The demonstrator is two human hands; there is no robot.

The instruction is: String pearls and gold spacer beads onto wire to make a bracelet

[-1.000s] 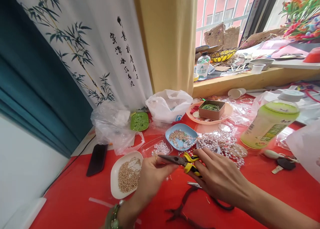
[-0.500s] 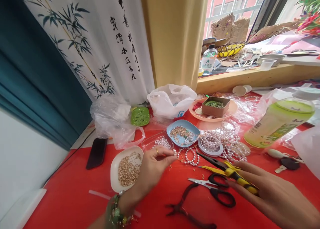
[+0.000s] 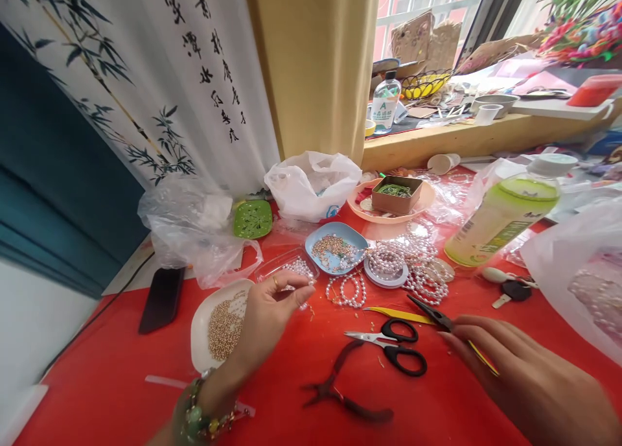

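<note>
My left hand (image 3: 272, 316) is closed in a pinch just right of the cream dish of gold beads (image 3: 226, 329). A small white pearl bead (image 3: 311, 282) shows at its fingertips. Needle-nose pliers (image 3: 435, 314) with yellow handles lie in my right hand (image 3: 525, 368), its fingers wrapped over the grips and the jaws pointing up and left. Between my hands lie black-handled scissors (image 3: 408, 347), dark cutting pliers (image 3: 335, 394) and yellow tweezers (image 3: 398, 314). White pearl loops (image 3: 352, 292) rest just beyond.
A blue dish (image 3: 313, 248) with mixed beads, a clear tray (image 3: 272, 268) of pearls and a reel (image 3: 396, 279) piled with pearl strands stand behind. A phone (image 3: 162, 300) lies left. To the right are a tilted-looking bottle (image 3: 500, 219), keys (image 3: 515, 292) and a plastic bag (image 3: 558, 258).
The view has swung right, so everything sits further left. My right hand has closed further over the pliers' yellow handles and drawn them away from the left hand, which keeps its pinch.
</note>
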